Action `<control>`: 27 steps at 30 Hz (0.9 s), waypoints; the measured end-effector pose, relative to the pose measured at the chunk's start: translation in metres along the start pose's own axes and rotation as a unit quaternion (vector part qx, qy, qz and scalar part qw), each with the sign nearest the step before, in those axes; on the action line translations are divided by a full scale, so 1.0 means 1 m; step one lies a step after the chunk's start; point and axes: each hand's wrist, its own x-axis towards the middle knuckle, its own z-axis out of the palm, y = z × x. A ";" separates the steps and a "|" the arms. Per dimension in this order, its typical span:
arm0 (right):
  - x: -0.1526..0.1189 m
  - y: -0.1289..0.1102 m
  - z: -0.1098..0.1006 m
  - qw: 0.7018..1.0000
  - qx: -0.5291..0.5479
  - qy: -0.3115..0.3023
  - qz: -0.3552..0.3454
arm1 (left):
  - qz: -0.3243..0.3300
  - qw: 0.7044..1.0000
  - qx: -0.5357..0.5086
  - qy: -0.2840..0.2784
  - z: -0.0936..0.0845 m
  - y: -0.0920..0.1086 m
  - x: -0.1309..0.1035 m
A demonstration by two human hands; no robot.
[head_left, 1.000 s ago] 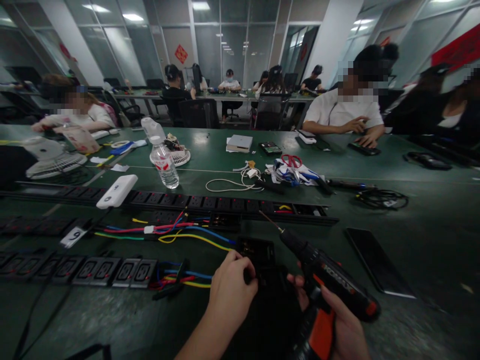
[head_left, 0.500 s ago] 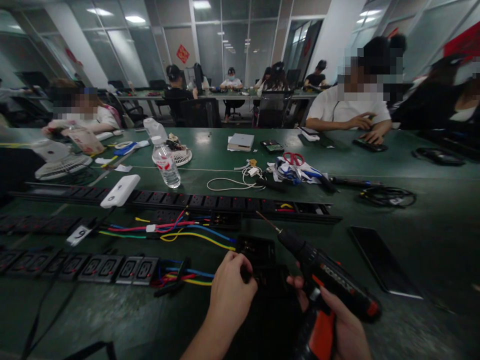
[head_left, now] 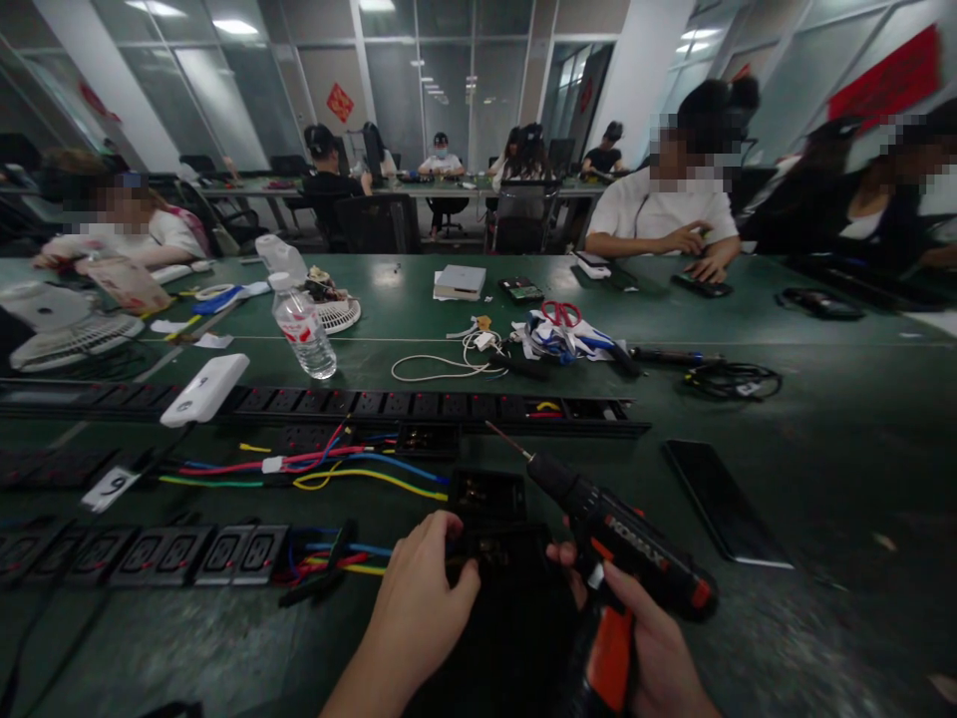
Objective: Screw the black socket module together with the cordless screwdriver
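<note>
My left hand (head_left: pixel 423 598) pinches the near edge of a black socket module (head_left: pixel 489 519) lying on the green table (head_left: pixel 822 439). My right hand (head_left: pixel 650 658) grips a black and orange electric screwdriver (head_left: pixel 620 548), whose bit points up and left, clear of the module. Red, blue, yellow and green wires (head_left: pixel 336 469) run from the module area to the left. A long black power strip (head_left: pixel 374 404) lies across the table just beyond.
A row of black sockets (head_left: pixel 150 553) lies at the near left. A dark phone (head_left: pixel 722 504) rests to the right. A water bottle (head_left: pixel 303 324), white cable (head_left: pixel 441 364), scissors (head_left: pixel 560 314) and small fans stand farther back. Several people sit at the far side.
The view has shifted slightly; both hands and the screwdriver sit a little lower and to the left in the frame. My left hand keeps its pinch on the module.
</note>
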 end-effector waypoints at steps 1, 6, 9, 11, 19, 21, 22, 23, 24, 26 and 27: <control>0.000 0.001 -0.001 1.000 -0.003 -0.001 -0.002 | 0.005 1.000 0.008 -0.005 -0.001 0.000 -0.001; 0.003 0.006 -0.008 0.999 -0.015 -0.014 -0.025 | 0.010 1.000 0.017 -0.007 -0.001 0.000 -0.006; 0.004 0.009 -0.011 0.999 -0.007 -0.020 -0.050 | 0.019 1.000 0.013 0.003 0.002 -0.001 -0.008; 0.004 0.010 -0.012 0.998 0.004 -0.017 -0.062 | 0.023 1.000 0.009 0.008 0.005 -0.004 -0.009; 0.005 0.003 -0.018 0.997 0.043 0.005 -0.063 | 0.029 0.999 0.013 0.006 0.004 -0.007 -0.009; 0.006 0.000 -0.017 0.997 0.052 0.007 -0.062 | 0.027 0.999 0.020 0.000 0.001 -0.005 -0.009; 0.005 -0.001 -0.017 0.996 0.056 0.010 -0.063 | 0.025 0.999 0.026 -0.002 0.000 -0.004 -0.009; 0.005 -0.002 -0.016 0.996 0.059 0.014 -0.065 | 0.025 0.999 0.031 -0.005 -0.002 -0.003 -0.009; 0.004 -0.003 -0.015 0.996 0.061 0.018 -0.067 | 0.024 0.999 0.036 -0.007 -0.003 -0.002 -0.008; 0.003 -0.004 -0.013 0.995 0.060 0.023 -0.072 | 0.026 0.999 0.045 -0.011 -0.005 0.000 -0.008; 0.002 -0.004 -0.013 0.995 0.058 0.024 -0.076 | 0.028 0.998 0.049 -0.016 -0.006 0.002 -0.008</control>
